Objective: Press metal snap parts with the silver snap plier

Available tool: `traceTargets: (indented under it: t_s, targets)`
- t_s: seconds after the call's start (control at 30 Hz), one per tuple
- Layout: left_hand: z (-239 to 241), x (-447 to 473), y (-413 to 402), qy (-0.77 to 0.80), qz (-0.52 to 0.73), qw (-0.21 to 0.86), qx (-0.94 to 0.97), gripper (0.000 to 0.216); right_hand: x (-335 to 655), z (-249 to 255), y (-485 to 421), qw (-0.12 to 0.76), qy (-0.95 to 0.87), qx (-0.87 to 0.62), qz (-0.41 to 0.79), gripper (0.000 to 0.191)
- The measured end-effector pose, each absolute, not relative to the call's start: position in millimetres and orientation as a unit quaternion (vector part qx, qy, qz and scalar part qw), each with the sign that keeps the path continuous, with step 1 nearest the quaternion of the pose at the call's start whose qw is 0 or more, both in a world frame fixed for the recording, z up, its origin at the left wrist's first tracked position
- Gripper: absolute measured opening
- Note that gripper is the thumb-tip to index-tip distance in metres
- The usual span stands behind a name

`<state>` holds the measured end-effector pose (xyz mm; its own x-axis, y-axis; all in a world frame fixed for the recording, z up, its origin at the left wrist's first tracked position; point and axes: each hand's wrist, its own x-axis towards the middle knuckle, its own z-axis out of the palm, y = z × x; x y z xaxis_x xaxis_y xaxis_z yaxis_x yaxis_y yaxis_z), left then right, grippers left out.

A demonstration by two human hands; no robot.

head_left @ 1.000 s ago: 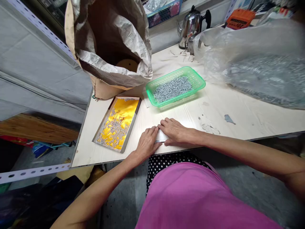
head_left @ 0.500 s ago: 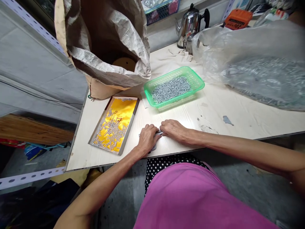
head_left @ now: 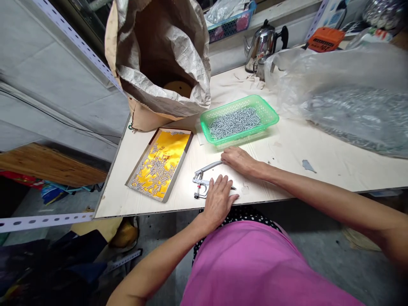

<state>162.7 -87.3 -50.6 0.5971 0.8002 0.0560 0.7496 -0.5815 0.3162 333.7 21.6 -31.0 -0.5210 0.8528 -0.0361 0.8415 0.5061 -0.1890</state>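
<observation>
A pair of grey metal pliers (head_left: 202, 182) with a spring and a small red part lies on the table near its front edge, its handles spread apart. My right hand (head_left: 239, 160) has its fingers curled round the end of the upper handle. Over the lower handle lies my left hand (head_left: 219, 198), fingers stretched out flat, covering part of it; the dark handle tip shows past the fingers. To the left, a shallow tray (head_left: 177, 170) with a yellow lining holds many small metal pins. Behind my hands is a green plastic basket (head_left: 273, 119) filled with similar small metal pieces.
A large open paper sack (head_left: 143, 115) stands at the back left. At the back are a steel kettle (head_left: 264, 40) and an orange box (head_left: 325, 39). A big clear plastic bag (head_left: 350, 68) of metal pieces covers the right side. The table's front edge runs close to my body.
The pliers' handles have spread apart and the tool now shows. My left hand has flattened and shifted right; my right hand has moved slightly away from me. The camera view has shifted.
</observation>
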Motion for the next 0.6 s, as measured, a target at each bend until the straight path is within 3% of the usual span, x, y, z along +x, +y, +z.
traceTargets:
  t_s: [0.17, 0.4, 0.53, 0.6]
  targets:
    - [-52.2, 166.8, -89.5, 0.431, 0.132, 0.164, 0.877, 0.042, 309.6, -24.8, 23.6, 0.031, -0.858, -0.51, 0.056, 0.024]
    - [-45.1, 161.0, -110.7, 0.357, 0.162, 0.16, 0.906, 0.033, 246.2, -26.7, -10.0, 0.048, -0.974, -0.211, 0.067, 0.015]
    - [-14.7, 135.2, -121.8, 0.164, 0.254, 0.073, 0.95, 0.024, 230.6, -36.2, -13.2, 0.068, -0.983, -0.166, 0.039, 0.015]
    - [2.1, 111.2, -105.8, 0.209, 0.302, 0.004, 0.93, 0.018, 228.0, -35.3, -10.7, 0.1, -0.98, -0.162, 0.066, 0.013]
